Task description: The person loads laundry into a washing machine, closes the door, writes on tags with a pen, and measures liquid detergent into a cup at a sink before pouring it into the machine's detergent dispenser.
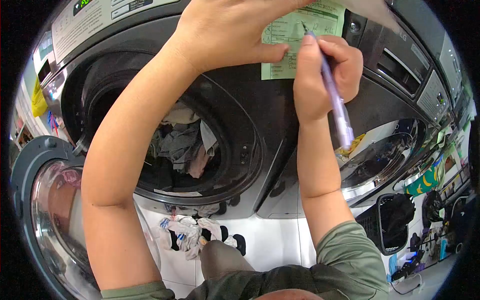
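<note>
A green paper slip point(280, 72) with printed lines and handwriting lies against the dark front of the machines. My left hand point(235, 30) rests over the slip's left part with its thumb stretched out; its fingertips run toward the top edge of the view. In my right hand point(327, 75) is a purple pen point(340, 117), its tip touching the slip near the writing. Below my left forearm, the open washing machine point(240, 170) holds grey, white and pinkish laundry point(182, 145). A blurred pale shape at the top right of the slip is unclear.
The washer's round door point(55, 215) hangs open at the left. Socks and white clothes point(190, 235) lie on the tiled floor below the drum. A second LG machine point(400, 55) stands at the right. A black laundry basket point(382, 220) with dark clothes sits at lower right.
</note>
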A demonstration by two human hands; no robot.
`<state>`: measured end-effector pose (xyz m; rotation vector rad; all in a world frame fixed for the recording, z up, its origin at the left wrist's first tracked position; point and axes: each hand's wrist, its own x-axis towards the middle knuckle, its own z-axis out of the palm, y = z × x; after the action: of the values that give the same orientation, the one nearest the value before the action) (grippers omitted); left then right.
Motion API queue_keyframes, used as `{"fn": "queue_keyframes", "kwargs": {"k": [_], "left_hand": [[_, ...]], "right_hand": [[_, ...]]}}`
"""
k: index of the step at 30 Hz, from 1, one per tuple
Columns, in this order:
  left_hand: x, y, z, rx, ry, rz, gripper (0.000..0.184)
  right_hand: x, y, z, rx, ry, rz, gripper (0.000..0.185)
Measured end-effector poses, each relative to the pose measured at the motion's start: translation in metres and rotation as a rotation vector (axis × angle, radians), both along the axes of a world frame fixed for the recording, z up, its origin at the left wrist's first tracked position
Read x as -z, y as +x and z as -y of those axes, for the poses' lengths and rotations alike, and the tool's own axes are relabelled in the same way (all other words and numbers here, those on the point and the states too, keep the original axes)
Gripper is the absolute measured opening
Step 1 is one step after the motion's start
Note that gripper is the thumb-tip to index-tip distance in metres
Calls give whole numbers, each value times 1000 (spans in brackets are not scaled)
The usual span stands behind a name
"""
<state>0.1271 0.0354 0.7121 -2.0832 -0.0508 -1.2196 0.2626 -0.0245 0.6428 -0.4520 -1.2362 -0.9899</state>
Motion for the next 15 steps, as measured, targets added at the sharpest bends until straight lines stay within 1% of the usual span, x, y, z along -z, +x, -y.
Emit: {"fn": "queue_keyframes", "kwargs": {"k": [1,3,5,6,7,8,9,11,12,13,14,15], "left_hand": [[0,-1,0,-58,47,26,61],[0,-1,0,-108,96,53,54],[0,0,-1,-93,79,67,48],[-1,1,-2,-87,74,72,46],[-1,3,-5,-21,87,94,46],[-1,5,-7,45,100,117,45],[0,6,-8,47,102,116,45],[0,8,-9,155,22,96,45],[0,6,-7,156,20,98,45],[-1,2,-3,52,24,86,45],[-1,2,-3,2,24,80,45],[-1,2,-4,-48,24,74,45]], "right_hand": [[-1,-1,0,4,3,2,16],[-3,-1,1,26,-38,-51,13],[-6,-3,0,-7,-9,-57,12],[-5,-2,-2,44,14,-56,12],[-5,-2,-3,94,38,-56,13],[-4,-5,-3,63,11,-97,14],[-3,-5,-3,64,12,-98,14],[-4,-6,-4,156,43,-51,16],[-5,-6,-4,157,42,-49,16],[-7,-6,-6,264,56,-9,17],[-7,-5,-6,372,70,30,17],[-7,-5,-6,374,68,32,17]]}}
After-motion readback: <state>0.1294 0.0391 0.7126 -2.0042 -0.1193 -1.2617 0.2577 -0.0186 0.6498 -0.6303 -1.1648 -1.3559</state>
